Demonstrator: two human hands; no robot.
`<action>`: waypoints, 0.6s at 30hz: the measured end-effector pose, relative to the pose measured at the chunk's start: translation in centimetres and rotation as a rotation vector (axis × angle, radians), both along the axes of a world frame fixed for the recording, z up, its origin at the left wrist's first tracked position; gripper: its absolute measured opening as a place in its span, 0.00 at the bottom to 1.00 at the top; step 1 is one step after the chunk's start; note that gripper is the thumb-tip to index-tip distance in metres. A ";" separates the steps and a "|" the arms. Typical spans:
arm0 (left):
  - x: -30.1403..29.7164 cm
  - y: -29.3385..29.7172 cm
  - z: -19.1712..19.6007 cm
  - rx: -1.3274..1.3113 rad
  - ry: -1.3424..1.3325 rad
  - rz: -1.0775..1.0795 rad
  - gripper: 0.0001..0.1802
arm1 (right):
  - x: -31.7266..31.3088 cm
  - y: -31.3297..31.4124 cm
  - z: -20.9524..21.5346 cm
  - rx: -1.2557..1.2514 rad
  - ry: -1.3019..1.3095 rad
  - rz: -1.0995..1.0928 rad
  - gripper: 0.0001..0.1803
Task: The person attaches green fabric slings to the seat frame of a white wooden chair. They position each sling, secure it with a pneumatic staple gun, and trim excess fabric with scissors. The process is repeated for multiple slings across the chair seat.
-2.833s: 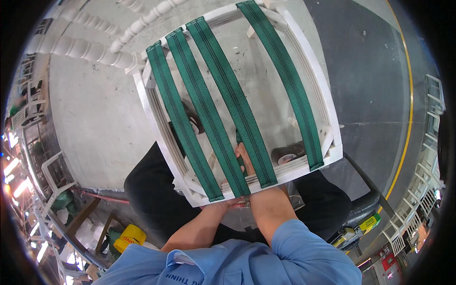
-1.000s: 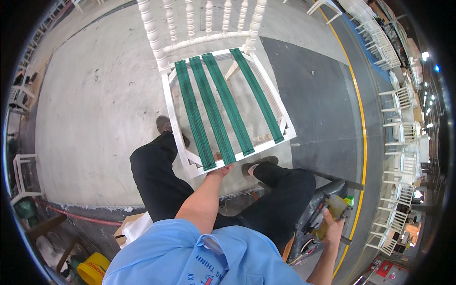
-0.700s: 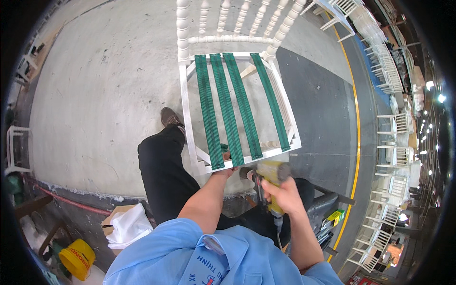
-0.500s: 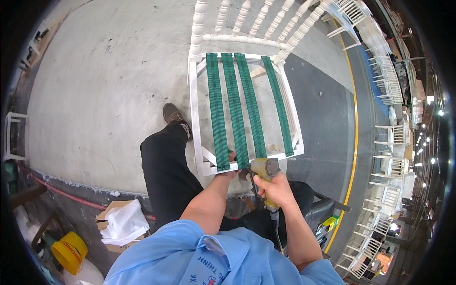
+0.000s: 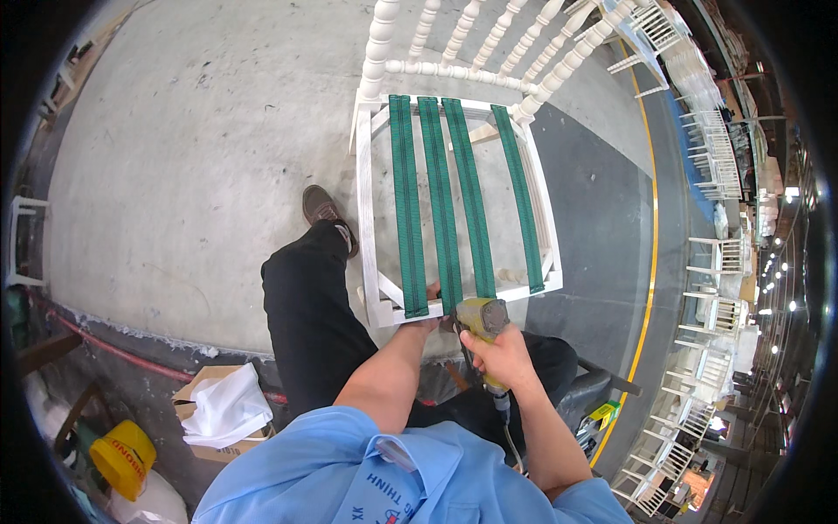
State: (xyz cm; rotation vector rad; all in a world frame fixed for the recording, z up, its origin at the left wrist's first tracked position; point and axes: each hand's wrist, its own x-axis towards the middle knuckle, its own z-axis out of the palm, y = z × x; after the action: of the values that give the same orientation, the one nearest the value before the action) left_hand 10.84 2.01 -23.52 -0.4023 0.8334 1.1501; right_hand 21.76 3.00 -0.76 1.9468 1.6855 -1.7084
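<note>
A white wooden chair frame (image 5: 370,218) stands before me, with its turned-spindle back (image 5: 471,74) on the far side. Green webbing straps (image 5: 408,201) run front to back over the open seat. My left hand (image 5: 428,321) wraps around the front rail by the second strap's end; rail and strap hide most of its fingers. My right hand (image 5: 503,356) grips a yellow air staple gun (image 5: 482,316) at the front rail. Its nose is close to the second and third strap ends, and I cannot tell whether it touches. A hose (image 5: 513,441) trails from its handle.
An open cardboard box (image 5: 218,445) with white sheeting and a yellow bucket (image 5: 124,458) are at the lower left. A red hose (image 5: 131,354) lies along the left ledge. White chairs (image 5: 711,367) line the right side, beyond a yellow floor line (image 5: 653,262).
The chair frame has shifted slightly right in view. The staple gun has moved a little left and toward me relative to the straps. Both hands keep their grips.
</note>
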 end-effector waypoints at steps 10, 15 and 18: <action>0.7 -0.8 -1.2 -0.018 -0.206 0.180 0.15 | -0.5 -1.2 0.0 0.008 0.066 -0.014 0.16; 0.0 -2.0 -2.4 -0.059 -0.284 -0.327 0.22 | 2.2 -1.9 2.3 0.059 0.143 -0.138 0.14; 1.2 -3.5 -1.7 -0.272 0.401 -0.687 0.24 | 4.2 -2.2 3.8 0.119 0.184 -0.194 0.12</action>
State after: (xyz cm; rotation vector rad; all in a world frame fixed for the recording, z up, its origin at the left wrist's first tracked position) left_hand 12.05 -1.48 -25.21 -0.0792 1.3568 0.4750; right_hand 25.93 0.80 3.07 2.1276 1.7438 -1.9516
